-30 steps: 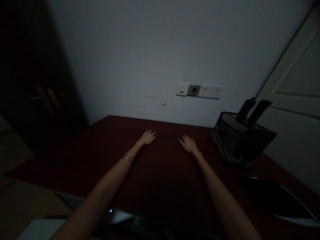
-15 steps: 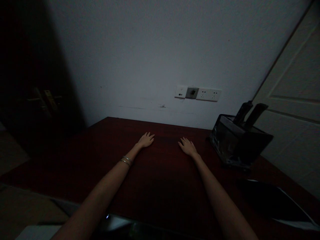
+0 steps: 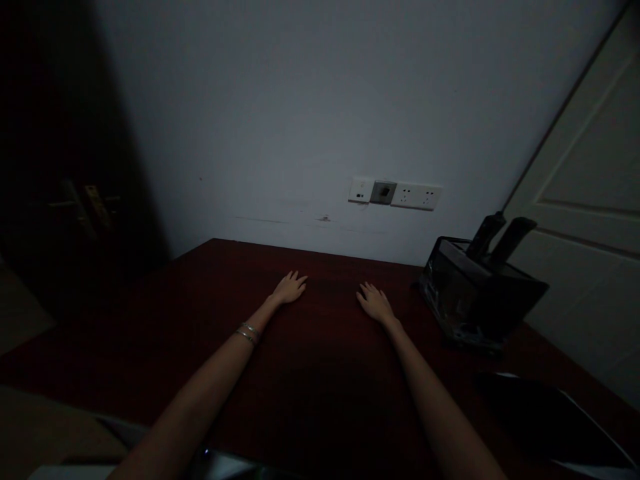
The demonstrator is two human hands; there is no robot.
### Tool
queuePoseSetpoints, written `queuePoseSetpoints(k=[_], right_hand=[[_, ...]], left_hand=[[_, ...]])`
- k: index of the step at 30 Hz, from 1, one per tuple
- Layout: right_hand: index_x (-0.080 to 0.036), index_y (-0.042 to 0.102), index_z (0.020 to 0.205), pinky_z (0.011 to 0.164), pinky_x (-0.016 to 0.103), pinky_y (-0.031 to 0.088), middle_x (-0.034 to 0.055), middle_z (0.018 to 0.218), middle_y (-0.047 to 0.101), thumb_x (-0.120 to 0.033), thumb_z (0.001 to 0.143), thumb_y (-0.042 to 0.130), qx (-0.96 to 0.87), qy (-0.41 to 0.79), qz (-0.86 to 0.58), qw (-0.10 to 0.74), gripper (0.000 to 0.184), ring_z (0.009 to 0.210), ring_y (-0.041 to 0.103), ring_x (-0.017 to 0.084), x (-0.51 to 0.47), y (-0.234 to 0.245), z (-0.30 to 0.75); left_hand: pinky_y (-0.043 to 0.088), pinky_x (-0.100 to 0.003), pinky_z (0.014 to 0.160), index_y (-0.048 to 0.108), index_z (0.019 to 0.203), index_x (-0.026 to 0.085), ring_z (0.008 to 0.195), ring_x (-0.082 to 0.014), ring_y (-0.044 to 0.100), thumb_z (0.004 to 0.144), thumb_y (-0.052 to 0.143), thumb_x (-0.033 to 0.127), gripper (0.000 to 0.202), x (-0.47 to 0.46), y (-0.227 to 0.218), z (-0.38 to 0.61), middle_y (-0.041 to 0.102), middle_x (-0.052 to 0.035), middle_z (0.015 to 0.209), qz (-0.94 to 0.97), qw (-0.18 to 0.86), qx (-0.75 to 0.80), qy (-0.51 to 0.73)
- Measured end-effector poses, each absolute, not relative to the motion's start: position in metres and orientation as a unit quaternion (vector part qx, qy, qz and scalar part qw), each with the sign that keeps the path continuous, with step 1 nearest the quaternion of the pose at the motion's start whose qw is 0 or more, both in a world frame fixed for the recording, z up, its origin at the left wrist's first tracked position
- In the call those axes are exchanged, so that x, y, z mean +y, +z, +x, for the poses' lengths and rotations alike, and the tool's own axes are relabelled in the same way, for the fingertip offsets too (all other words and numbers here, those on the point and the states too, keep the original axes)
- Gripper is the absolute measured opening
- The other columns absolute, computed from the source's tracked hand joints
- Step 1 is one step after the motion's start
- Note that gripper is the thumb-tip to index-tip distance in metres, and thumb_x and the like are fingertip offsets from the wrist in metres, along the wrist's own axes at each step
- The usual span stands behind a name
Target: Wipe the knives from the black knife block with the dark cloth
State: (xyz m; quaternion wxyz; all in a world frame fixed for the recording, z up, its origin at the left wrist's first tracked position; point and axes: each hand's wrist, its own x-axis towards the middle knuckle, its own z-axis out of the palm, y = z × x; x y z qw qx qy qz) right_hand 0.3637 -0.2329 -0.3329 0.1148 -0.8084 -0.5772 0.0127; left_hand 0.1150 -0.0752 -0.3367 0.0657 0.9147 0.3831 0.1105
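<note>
Both my arms reach out over a dark red wooden table (image 3: 200, 313) in a dim room. My left hand (image 3: 289, 289) lies flat on the tabletop, palm down, fingers spread, holding nothing; thin bracelets (image 3: 247, 332) circle its wrist. My right hand (image 3: 373, 303) rests the same way a little to the right, fingers stretched out and empty. The two hands are about a hand's width apart. A black knife block (image 3: 475, 303) with two dark handles sticking up stands to the right of my right hand.
A flat dark object with a pale edge (image 3: 550, 420) lies at the table's near right. A row of wall sockets (image 3: 395, 194) sits on the grey wall behind. A pale door (image 3: 590, 220) is at right, a dark door with handle (image 3: 85, 203) at left.
The view has tilted up slightly, so hands and table sit lower in the picture. Both hands stay flat on the table in the same places.
</note>
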Motion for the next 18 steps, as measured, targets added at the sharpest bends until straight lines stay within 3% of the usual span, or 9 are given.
queuePoseSetpoints(k=[7, 11, 16, 18], right_hand=[[-0.013, 0.046, 0.125, 0.103, 0.042, 0.020, 0.0136, 0.134, 0.043, -0.030, 0.087, 0.029, -0.576, -0.017, -0.805, 0.136, 0.045, 0.126, 0.035, 0.023, -0.248, -0.314, 0.349], [-0.015, 0.049, 0.122, 0.093, 0.036, 0.035, 0.0134, 0.122, 0.056, -0.024, 0.087, 0.030, -0.617, -0.013, -0.775, 0.136, 0.041, 0.112, 0.051, 0.022, -0.257, -0.285, 0.324], [-0.026, 0.062, 0.106, 0.081, 0.032, 0.044, 0.0052, 0.101, 0.068, -0.039, 0.081, 0.047, -0.702, 0.038, -0.702, 0.115, 0.032, 0.092, 0.061, 0.022, -0.304, -0.207, 0.293], [-0.025, 0.061, 0.109, 0.083, 0.033, 0.044, 0.0059, 0.102, 0.067, -0.040, 0.082, 0.045, -0.748, 0.115, -0.635, 0.153, 0.035, 0.092, 0.062, 0.021, -0.347, -0.166, 0.297]], left_hand=[[0.019, -0.042, 0.103, 0.044, 0.128, 0.019, 0.132, -0.0277, 0.019, 0.085, 0.036, 0.036, 0.047, -0.079, -0.333, 0.113, 0.032, -0.0103, 0.140, 0.904, 0.109, 0.382, 0.158], [0.013, -0.040, 0.106, 0.055, 0.116, 0.011, 0.130, -0.0257, 0.024, 0.083, 0.038, 0.030, 0.041, -0.088, -0.323, 0.120, 0.047, -0.0134, 0.129, 0.887, 0.151, 0.384, 0.208], [0.020, -0.038, 0.105, 0.057, 0.111, 0.013, 0.125, -0.0229, 0.035, 0.083, 0.036, 0.028, 0.038, -0.103, -0.290, 0.156, 0.051, -0.0107, 0.125, 0.855, 0.252, 0.358, 0.279], [0.027, -0.034, 0.102, 0.057, 0.112, 0.014, 0.119, -0.0208, 0.042, 0.083, 0.035, 0.029, 0.039, -0.111, -0.271, 0.179, 0.053, -0.0101, 0.123, 0.842, 0.303, 0.329, 0.302]])
